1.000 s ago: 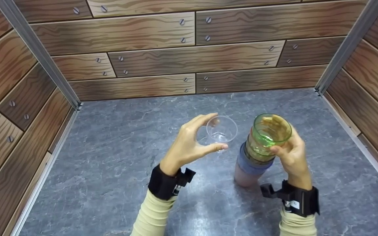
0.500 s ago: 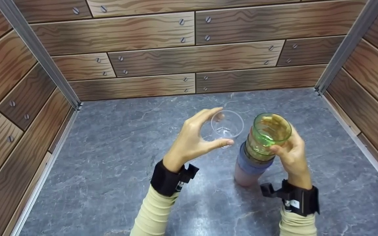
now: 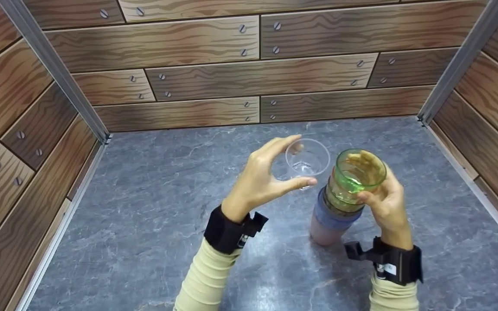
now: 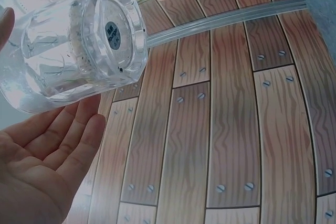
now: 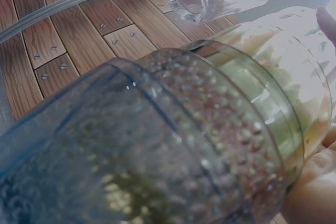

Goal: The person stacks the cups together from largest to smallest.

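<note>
My left hand (image 3: 264, 177) grips a clear plastic cup (image 3: 308, 156) between thumb and fingers, raised over the table. In the left wrist view the clear cup (image 4: 79, 45) lies across the fingers (image 4: 79, 140), its thick base with a dark round sticker facing the camera. With my right hand (image 3: 387, 198) I hold the green cup (image 3: 357, 170) at the top of a nested stack of coloured cups. Below it in the stack are brownish tinted cups and a blue cup (image 3: 335, 216), with a pinkish part lowest. The right wrist view shows the bumpy stack (image 5: 210, 114) up close.
A grey marbled table (image 3: 154, 207) spreads under both hands. Wood-print panels (image 3: 197, 77) enclose it at the back and on both sides, with grey metal strips (image 3: 54, 69) in the corners.
My left hand has moved right and slightly away from me with the clear cup, closer to the stack. The right hand and the stack have stayed almost in place.
</note>
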